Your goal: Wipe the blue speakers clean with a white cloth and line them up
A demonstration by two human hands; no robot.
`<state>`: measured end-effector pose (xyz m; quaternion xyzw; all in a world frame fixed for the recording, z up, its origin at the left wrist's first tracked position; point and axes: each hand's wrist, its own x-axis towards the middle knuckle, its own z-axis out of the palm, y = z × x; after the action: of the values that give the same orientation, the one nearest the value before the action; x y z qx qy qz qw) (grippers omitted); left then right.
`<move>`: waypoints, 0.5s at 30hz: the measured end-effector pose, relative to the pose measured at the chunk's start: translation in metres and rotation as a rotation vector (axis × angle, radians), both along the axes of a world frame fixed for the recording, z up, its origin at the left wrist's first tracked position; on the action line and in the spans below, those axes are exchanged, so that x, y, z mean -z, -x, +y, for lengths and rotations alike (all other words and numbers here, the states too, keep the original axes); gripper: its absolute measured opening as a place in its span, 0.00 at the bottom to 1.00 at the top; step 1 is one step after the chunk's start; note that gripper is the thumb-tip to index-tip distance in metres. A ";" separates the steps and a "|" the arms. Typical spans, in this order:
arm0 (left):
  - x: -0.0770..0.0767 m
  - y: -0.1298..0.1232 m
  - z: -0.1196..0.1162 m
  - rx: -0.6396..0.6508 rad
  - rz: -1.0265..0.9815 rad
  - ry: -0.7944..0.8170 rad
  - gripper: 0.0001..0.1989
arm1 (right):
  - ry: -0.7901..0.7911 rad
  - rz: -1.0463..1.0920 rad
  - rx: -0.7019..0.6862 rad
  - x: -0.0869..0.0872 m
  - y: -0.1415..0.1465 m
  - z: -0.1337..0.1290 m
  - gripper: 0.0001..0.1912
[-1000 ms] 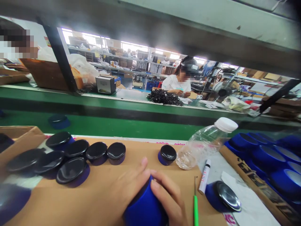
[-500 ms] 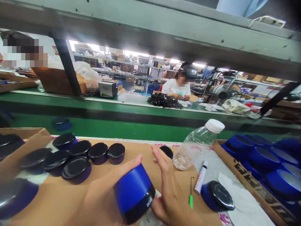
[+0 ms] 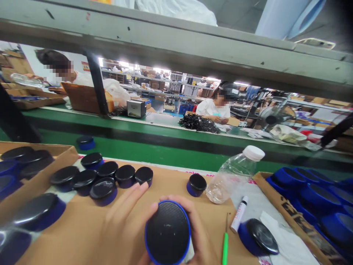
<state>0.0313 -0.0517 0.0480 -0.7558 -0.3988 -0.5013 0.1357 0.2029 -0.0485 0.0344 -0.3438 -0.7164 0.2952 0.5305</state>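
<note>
A round blue speaker (image 3: pixel 167 232) with a dark mesh face is tipped toward the camera at the lower middle. My right hand (image 3: pixel 197 224) wraps round its right side and top edge. On its left side, the thumb of my left hand (image 3: pixel 124 221) touches the rim, while the other fingers stretch out away from it. Several blue units with glossy black tops (image 3: pixel 103 189) stand on the cardboard to the left. One small black-topped unit (image 3: pixel 196 184) is beyond the speaker. The undersides of both hands are partly out of frame.
A clear bottle (image 3: pixel 234 173) with a white cap leans at the right, near a marker (image 3: pixel 239 214), a green-handled tool (image 3: pixel 225 243) and another black-topped unit (image 3: pixel 257 236). Boxes of blue units flank both sides. Two people are across the green bench (image 3: pixel 154 147).
The speaker has turned from showing its blue side to showing its mesh face. My right hand has closed round it, and my left fingers have spread off it. The view has shifted.
</note>
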 end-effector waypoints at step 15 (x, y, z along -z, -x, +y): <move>0.001 0.019 -0.003 0.159 0.253 0.087 0.25 | -0.157 -0.030 0.108 0.036 0.013 0.013 0.44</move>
<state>0.0123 -0.0549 0.0474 -0.8474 -0.3385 -0.3934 0.1120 0.1902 -0.0358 -0.0015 -0.3438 -0.7256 0.2037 0.5602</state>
